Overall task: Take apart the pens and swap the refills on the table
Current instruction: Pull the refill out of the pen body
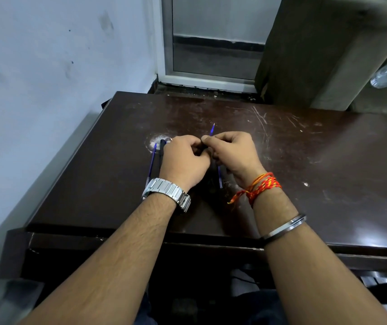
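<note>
Nearest the bench's left edge lies a loose blue refill, and just beside it a dark pen barrel; both have their long axes running from the near edge toward the far edge, far ends tilted slightly right. The left hand is curled, fingers pinched in against the right hand's, on something too hidden to name. The right hand is clenched around a second refill, whose fine tip points up toward the far edge while its tail shows below the palm. I judge these parts light, thin and slick; the refills would likely bend if levered, so grip the barrel at mid-length and pull the refill straight along its axis.
</note>
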{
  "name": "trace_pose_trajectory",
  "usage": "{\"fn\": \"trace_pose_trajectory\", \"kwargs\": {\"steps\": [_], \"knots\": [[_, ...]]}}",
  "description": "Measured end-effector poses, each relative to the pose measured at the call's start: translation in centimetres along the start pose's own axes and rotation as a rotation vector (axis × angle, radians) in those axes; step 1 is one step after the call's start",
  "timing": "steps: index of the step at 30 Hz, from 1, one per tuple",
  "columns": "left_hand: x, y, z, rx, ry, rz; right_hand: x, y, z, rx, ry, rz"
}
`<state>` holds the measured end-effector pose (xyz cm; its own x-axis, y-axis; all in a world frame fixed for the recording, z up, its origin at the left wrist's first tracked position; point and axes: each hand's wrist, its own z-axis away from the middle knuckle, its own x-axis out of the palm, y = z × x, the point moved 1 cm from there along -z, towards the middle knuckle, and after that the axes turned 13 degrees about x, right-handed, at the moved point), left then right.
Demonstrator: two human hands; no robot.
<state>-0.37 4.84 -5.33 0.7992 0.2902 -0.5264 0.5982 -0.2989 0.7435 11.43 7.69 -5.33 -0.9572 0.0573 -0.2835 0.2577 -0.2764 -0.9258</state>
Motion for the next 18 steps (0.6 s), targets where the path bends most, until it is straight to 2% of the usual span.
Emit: {"fn": "trace_pose_trajectory", "kwargs": {"steps": [2, 6, 8, 11, 13, 18], "knots": [[0.0, 0.1, -0.1, -0.017, -0.011, 0.009, -0.1, 0.0, -0.1, -0.007, 0.007, -0.04], [-0.1, -0.4, -0.1, -0.166, -0.249, -0.088, -1.2, -0.5, -0.5, -0.029, 0.211, -0.344], [-0.3, -0.7, 0.0, -0.247, -0.262, -0.11, -2.2, -0.6, -0.7, -0.035, 0.282, -0.446], [-0.8, -0.5, -0.3, -0.248, -0.073, -0.108, -2.3, 0.1, -1.0, -0.019, 0.317, -0.288], [-0.6, 0.1, -0.4, -0.205, -0.025, -0.039, -1.8, 0.4, -1.0, 0.002, 0.271, -0.176], [0.6, 0.2, 0.1, -0.136, -0.204, 0.016, -1.1, 0.4, -0.7, 0.015, 0.208, -0.093]]}}
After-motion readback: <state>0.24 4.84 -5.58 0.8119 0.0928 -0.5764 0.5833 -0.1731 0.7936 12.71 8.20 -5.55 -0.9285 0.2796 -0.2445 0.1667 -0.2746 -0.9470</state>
